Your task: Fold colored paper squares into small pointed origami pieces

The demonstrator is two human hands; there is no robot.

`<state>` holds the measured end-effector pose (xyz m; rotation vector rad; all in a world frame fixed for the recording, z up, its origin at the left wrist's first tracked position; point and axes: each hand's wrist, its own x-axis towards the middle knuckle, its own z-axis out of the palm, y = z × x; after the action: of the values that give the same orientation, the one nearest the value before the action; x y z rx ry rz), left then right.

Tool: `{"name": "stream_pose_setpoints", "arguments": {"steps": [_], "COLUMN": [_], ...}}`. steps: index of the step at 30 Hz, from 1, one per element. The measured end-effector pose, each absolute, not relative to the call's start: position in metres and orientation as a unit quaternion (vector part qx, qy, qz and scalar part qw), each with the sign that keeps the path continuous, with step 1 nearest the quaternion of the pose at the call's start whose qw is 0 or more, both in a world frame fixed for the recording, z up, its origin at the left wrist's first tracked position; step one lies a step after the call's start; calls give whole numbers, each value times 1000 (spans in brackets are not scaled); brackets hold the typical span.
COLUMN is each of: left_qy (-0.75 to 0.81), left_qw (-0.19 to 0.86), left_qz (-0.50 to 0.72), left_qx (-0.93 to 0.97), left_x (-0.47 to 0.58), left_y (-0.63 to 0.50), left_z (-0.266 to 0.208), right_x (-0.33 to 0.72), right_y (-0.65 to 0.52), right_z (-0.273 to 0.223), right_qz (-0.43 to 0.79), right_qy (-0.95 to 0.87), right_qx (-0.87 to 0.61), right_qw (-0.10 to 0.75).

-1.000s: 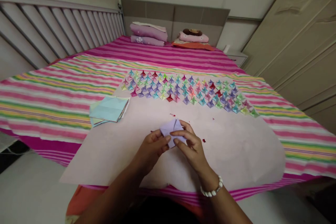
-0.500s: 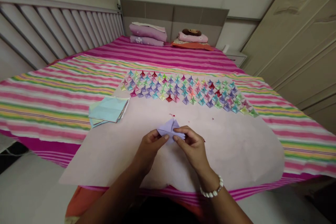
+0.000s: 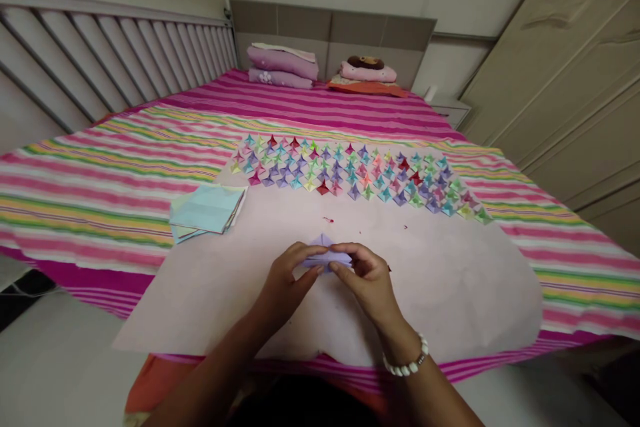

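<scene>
"Head view: where is the purple paper (image 3: pixel 327 258), and how do you have it?"

"It's in the near middle, over the white sheet (image 3: pixel 450 287), pinched between your left hand (image 3: pixel 289 273) and your right hand (image 3: pixel 371 281). Your thumbs press the near side, your index fingers the far side, and a small peak stands up beyond them."

"What could spoil it?"

"Uneven pressure, I'd judge. If your two pinches don't match, the layers could slip and crease crooked. Pull outward too hard and it may tear; ease off too soon and a fold could spring open."

"And around you?"

"Red scraps (image 3: pixel 328 219) lie just past your hands; one might catch in a fold. Off to the left, a careless sweep could skew the paper stack (image 3: pixel 207 208). On the far side, the rows of small folded papers (image 3: pixel 353 175) sit close together, so a low reach might knock them."

"What's different from half a second ago?"

"Your left index finger has come over the far edge, and the broad left flap no longer spreads open. The stack and rows haven't moved."
</scene>
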<state>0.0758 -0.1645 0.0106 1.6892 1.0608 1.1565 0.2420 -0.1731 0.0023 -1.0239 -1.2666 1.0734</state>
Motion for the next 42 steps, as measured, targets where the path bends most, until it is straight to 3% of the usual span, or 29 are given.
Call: {"name": "stream_pose_setpoints", "arguments": {"steps": [16, 27, 42], "left_qy": [450, 443, 455], "left_qw": [400, 509, 546], "left_qz": [480, 413, 406], "left_qx": [638, 612, 575], "left_x": [77, 76, 71], "left_y": [-161, -164, -162], "left_z": [6, 16, 16], "right_x": [241, 243, 245], "right_y": [-171, -169, -169], "right_z": [2, 4, 5], "right_qz": [373, 424, 482], "right_qy": [-600, -586, -573], "right_qx": [-433, -421, -436], "right_qw": [560, 547, 500]}}
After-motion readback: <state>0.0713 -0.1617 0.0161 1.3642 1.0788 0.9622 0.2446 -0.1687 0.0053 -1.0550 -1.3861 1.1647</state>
